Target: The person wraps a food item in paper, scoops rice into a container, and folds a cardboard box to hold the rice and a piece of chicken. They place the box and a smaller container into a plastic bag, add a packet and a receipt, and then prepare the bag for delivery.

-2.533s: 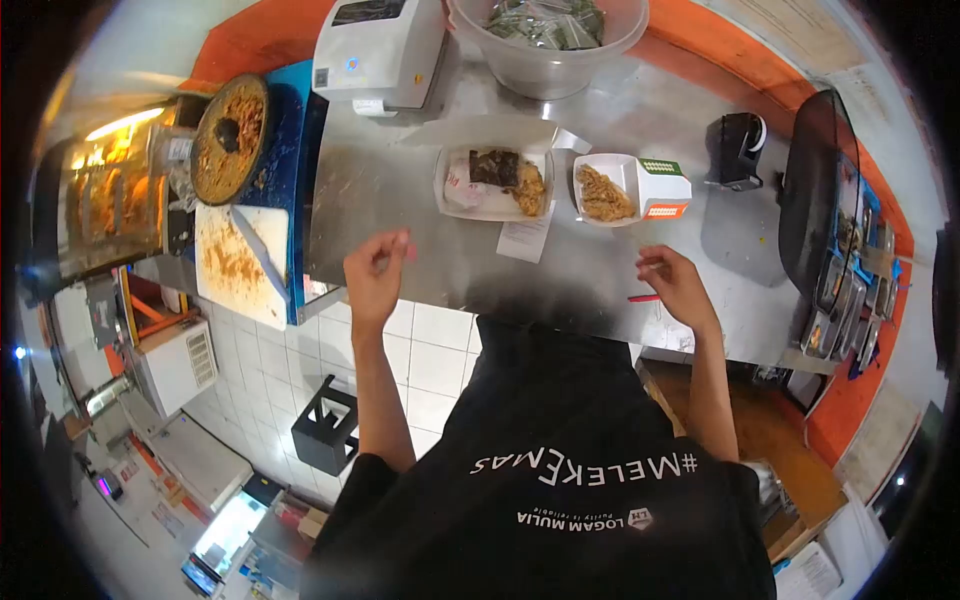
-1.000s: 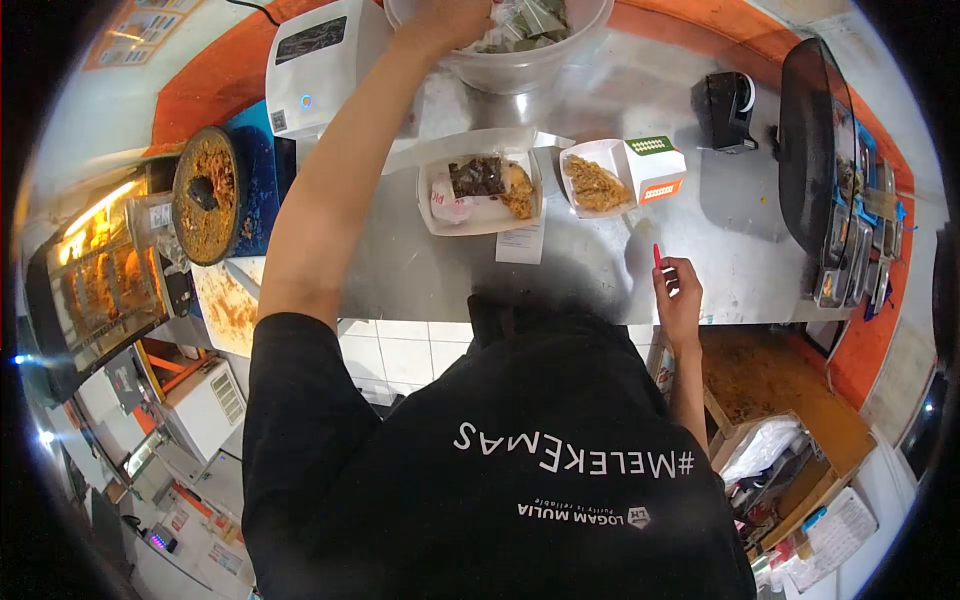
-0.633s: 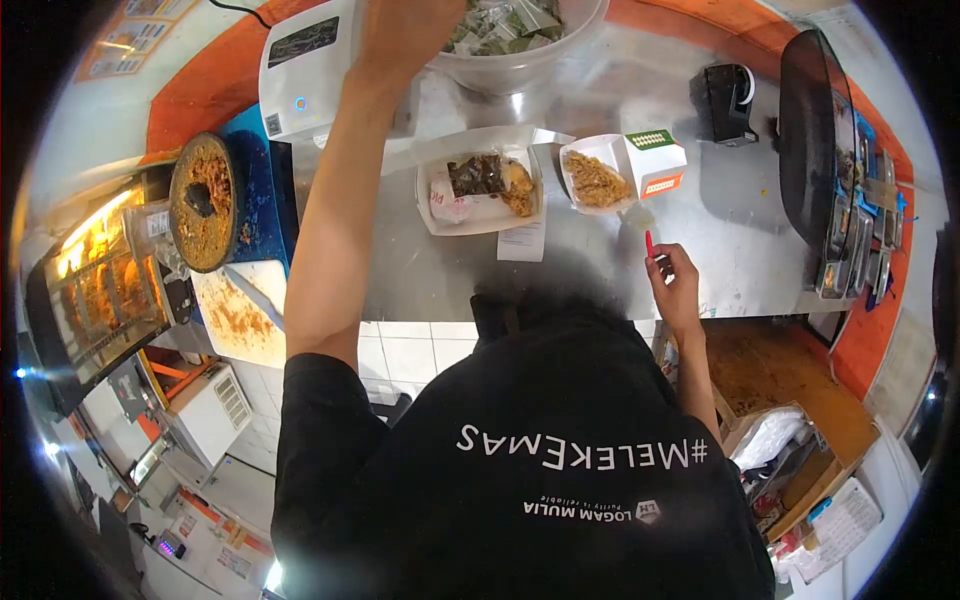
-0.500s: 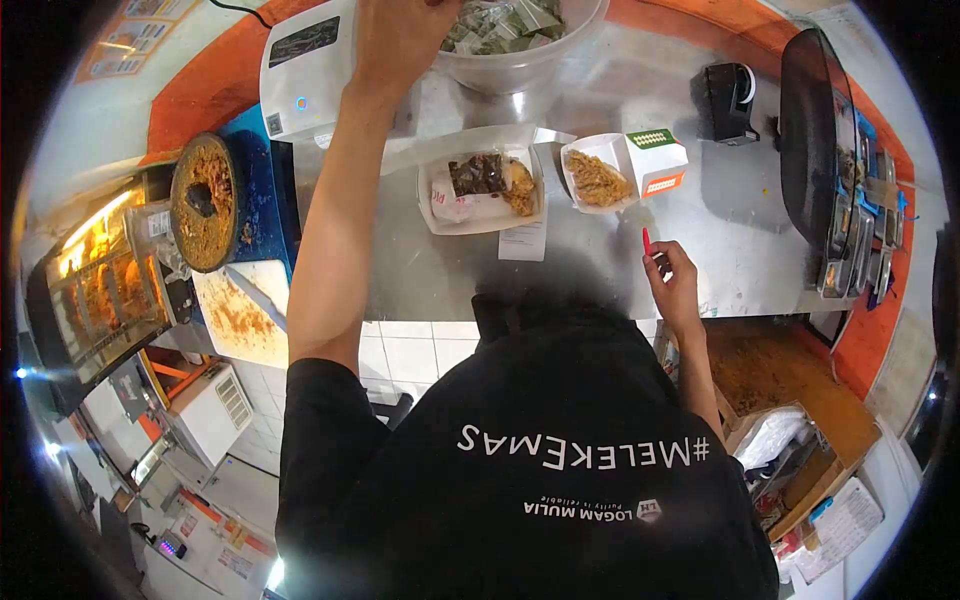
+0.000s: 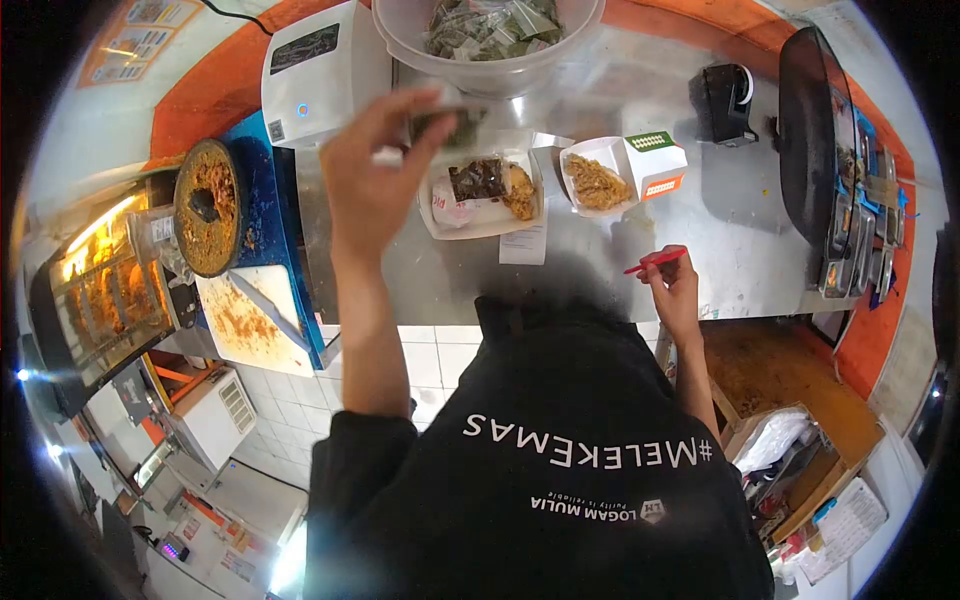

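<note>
My left hand [image 5: 375, 175], blurred, pinches a small clear packet with dark green contents [image 5: 458, 128] above the open paper box [image 5: 490, 232]. In that box lie a dark glossy piece, a white wrapper with red print and a brown fried piece [image 5: 520, 190]. My right hand [image 5: 678, 290] has its fingers closed on a slim red stick-like tool [image 5: 655, 260], held over the counter's front edge. Beyond it stands a smaller open carton [image 5: 660, 160] with fried chicken [image 5: 597, 184]. A clear plastic bowl [image 5: 490, 78] at the back holds many similar green packets [image 5: 490, 30].
A white printer [image 5: 325, 75] stands at back left. Left of it are a stone mortar [image 5: 190, 240] with brown paste and a cutting board [image 5: 235, 330] with a knife [image 5: 268, 308]. A tape dispenser [image 5: 725, 105] and black lidded rack [image 5: 808, 150] are right.
My left hand has come back from the bowl toward the paper box, carrying a green packet. In my right hand the red tool has turned from upright to nearly level.
</note>
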The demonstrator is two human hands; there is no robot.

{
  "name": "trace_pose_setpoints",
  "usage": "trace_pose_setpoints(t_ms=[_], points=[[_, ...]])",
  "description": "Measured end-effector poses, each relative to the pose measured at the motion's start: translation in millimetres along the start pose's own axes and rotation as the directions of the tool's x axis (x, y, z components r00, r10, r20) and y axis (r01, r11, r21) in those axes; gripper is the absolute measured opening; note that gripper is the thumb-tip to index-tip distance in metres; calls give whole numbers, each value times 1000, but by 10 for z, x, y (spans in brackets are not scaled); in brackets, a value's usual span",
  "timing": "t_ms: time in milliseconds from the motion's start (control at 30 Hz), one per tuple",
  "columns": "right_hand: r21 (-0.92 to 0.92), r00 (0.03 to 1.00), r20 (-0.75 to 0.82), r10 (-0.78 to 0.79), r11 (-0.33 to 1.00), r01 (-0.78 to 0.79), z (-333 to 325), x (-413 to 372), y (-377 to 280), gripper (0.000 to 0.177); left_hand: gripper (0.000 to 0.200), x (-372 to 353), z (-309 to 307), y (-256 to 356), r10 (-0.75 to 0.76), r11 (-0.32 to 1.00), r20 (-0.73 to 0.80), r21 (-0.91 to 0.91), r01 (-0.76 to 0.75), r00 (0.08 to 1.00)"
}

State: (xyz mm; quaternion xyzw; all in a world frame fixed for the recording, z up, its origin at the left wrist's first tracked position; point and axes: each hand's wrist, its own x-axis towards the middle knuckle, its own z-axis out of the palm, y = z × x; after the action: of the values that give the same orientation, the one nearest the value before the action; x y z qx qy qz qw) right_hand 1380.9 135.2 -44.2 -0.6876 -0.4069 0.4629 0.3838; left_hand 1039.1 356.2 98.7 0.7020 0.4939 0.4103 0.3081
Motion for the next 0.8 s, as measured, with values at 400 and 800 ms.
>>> trace_pose_setpoints(t_ms=[400,800], points=[[164,950,270,-156,980,115,864,203,-209,7,25,-1288,497,-694,-323,940,-66,95,328,944],[47,911,173,-375,927,373,1536,269,-38,10,42,-2624,1213,-987,-56,870,401,470,-153,914]])
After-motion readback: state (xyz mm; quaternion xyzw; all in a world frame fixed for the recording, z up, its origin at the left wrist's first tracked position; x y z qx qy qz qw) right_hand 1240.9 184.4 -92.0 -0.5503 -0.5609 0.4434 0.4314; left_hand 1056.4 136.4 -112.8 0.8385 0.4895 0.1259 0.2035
